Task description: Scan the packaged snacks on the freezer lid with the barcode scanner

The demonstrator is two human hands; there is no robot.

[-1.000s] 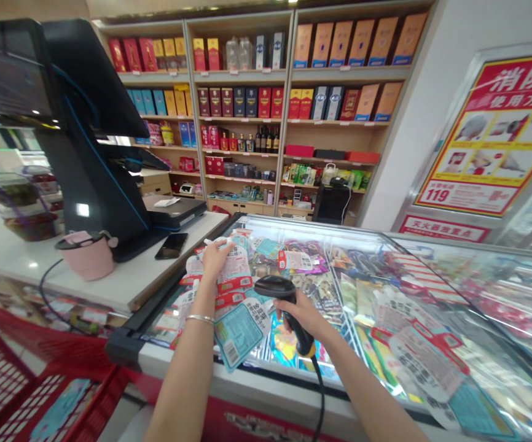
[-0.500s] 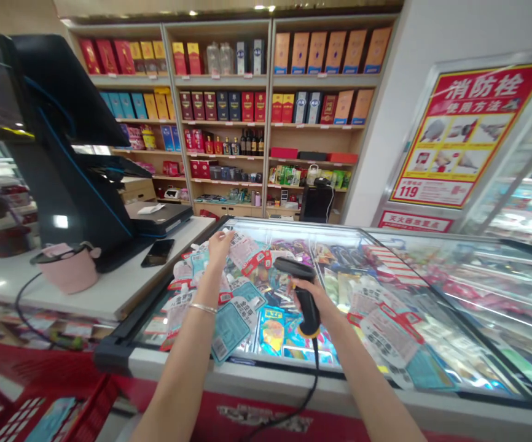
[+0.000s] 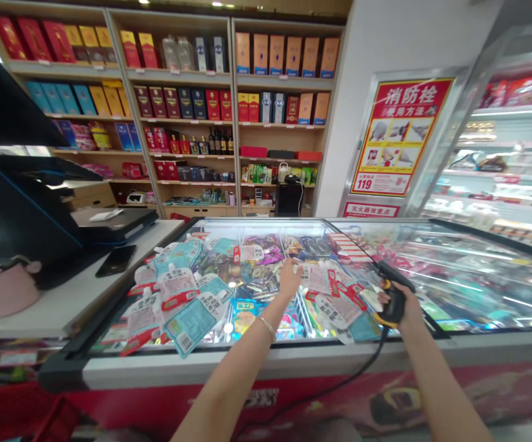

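Note:
My left hand, with a bracelet at the wrist, is closed at the spout end of a pale pink-and-red spouted pouch. This pouch lies against the right-hand pile of similar pouches on the glass freezer lid. In my right hand is a black-and-yellow barcode scanner, held to the right of that pile, its cord hanging down over the freezer front. Another pile, of blue pouches and pink pouches, covers the left part of the lid. One small pouch lies between the piles.
The chest freezer holds packaged goods under its glass. At left a counter carries a phone, a pink cup and a black checkout terminal. Behind stand shelves of boxes.
My left hand has carried a pouch from the left pile across to the right pile. My right hand has moved right with the scanner. The view has turned rightward.

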